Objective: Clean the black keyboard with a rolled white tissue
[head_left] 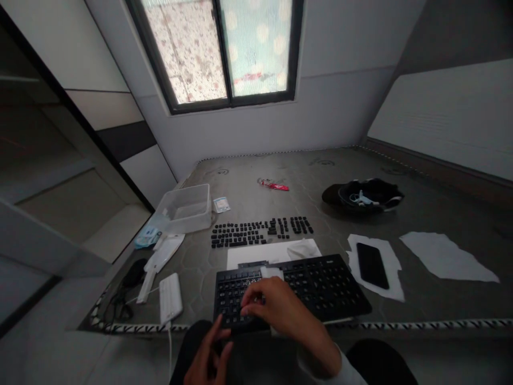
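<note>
A black keyboard (328, 289) lies at the near edge of the grey-covered surface, with many key positions lacking caps. My right hand (276, 305) is over its left half, thumb and forefinger pinched close above the key positions. Whatever is between those fingertips is too small or hidden to make out. A white strip (272, 272), perhaps tissue, lies across the keyboard, partly under my right hand. By the keyboard's near left corner, my left hand (210, 355) has its fingers apart and holds nothing visible. Beyond the keyboard, loose black keycaps (240, 234) are laid out in rows.
White paper (248, 254) lies behind the keyboard. To the left are a clear plastic box (186, 208), a white power bank (170, 298) with a cable, and a small packet (221, 204). A phone (372, 264) on tissue and a black cap (364, 195) are at right.
</note>
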The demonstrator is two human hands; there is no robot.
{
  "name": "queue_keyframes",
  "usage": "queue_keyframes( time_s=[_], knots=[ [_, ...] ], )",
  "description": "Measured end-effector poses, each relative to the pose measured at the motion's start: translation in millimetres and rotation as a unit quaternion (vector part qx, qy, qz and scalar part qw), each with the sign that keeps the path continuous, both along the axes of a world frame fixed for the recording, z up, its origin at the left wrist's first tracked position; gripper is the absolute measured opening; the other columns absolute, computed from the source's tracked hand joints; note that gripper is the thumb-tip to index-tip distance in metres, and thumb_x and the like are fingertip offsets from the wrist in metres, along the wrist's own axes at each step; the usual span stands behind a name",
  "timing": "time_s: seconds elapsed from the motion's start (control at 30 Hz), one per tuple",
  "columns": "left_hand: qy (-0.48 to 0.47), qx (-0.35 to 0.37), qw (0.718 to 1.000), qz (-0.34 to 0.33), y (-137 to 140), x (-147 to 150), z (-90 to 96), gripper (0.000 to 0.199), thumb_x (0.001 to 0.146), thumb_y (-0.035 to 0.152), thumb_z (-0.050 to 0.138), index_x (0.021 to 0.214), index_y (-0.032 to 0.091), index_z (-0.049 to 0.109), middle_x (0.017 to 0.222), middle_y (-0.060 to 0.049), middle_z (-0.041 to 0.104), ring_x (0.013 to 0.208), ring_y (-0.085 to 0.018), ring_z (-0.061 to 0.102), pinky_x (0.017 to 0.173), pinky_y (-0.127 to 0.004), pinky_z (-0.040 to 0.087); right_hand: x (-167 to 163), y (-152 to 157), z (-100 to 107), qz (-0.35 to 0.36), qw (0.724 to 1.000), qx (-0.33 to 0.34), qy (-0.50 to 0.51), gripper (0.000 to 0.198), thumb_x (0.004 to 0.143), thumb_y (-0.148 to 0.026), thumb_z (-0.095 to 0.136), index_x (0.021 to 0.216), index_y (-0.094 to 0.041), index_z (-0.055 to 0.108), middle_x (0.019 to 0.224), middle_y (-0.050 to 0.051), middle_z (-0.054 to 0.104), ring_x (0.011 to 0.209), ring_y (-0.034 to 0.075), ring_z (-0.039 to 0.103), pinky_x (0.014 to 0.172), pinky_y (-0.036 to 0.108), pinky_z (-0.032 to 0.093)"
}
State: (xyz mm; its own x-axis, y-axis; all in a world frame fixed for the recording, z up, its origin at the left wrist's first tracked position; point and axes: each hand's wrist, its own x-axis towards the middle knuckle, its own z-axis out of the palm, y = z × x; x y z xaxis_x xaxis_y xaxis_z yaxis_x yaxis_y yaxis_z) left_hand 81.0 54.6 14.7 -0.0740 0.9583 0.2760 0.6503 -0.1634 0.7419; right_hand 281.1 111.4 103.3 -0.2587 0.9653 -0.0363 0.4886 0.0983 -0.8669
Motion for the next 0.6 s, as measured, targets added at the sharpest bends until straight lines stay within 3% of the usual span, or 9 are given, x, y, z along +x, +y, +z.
queue_keyframes(
  time_s=[0.17, 0.33, 0.47, 0.6],
  knots=[
    [0.01, 0.086, 0.991, -0.101, 4.4, 19.6, 30.9, 0.026, 0.081, 0.041, 0.056, 0.098, 0.026, 0.068, 0.091, -0.002, 0.073, 0.08, -0.015, 0.068, 0.075, -0.02, 0.054, 9.1, -15.5, -11.6, 0.036, 0.996, -0.041, 0.064, 0.014, 0.069, -0.034, 0.068, 0.076, -0.023, 0.072, 0.069, -0.002, 0.07, 0.065, 0.014, 0.061, 0.061, 0.022, 0.042],
    [0.047, 0.116, 0.978, -0.167, 1.6, 29.2, 42.9, 0.022, 0.081, 0.031, 0.057, 0.098, 0.024, 0.069, 0.087, -0.002, 0.073, 0.077, -0.013, 0.069, 0.068, -0.017, 0.055, 19.1, -21.8, -21.1, 0.069, 0.99, -0.065, 0.101, 0.018, 0.068, -0.034, 0.067, 0.078, -0.02, 0.073, 0.069, 0.0, 0.07, 0.065, 0.014, 0.061, 0.059, 0.022, 0.042],
    [0.05, 0.111, 0.979, -0.164, -3.0, 31.9, 44.7, 0.021, 0.082, 0.033, 0.056, 0.095, 0.024, 0.07, 0.084, -0.002, 0.073, 0.075, -0.013, 0.068, 0.067, -0.017, 0.055, 20.6, -25.8, -22.9, 0.096, 0.987, -0.064, 0.11, 0.021, 0.069, -0.035, 0.065, 0.081, -0.02, 0.073, 0.071, 0.001, 0.071, 0.065, 0.015, 0.062, 0.057, 0.022, 0.042],
    [0.033, 0.078, 0.994, -0.066, -10.9, 38.3, 43.5, 0.026, 0.08, 0.043, 0.056, 0.086, 0.022, 0.07, 0.076, -0.001, 0.072, 0.055, -0.011, 0.062, 0.054, -0.02, 0.052, 23.1, -26.7, -21.3, 0.06, 0.996, -0.03, 0.066, 0.021, 0.077, -0.036, 0.058, 0.084, -0.021, 0.071, 0.077, 0.002, 0.073, 0.07, 0.015, 0.064, 0.062, 0.022, 0.043]
  ],
)
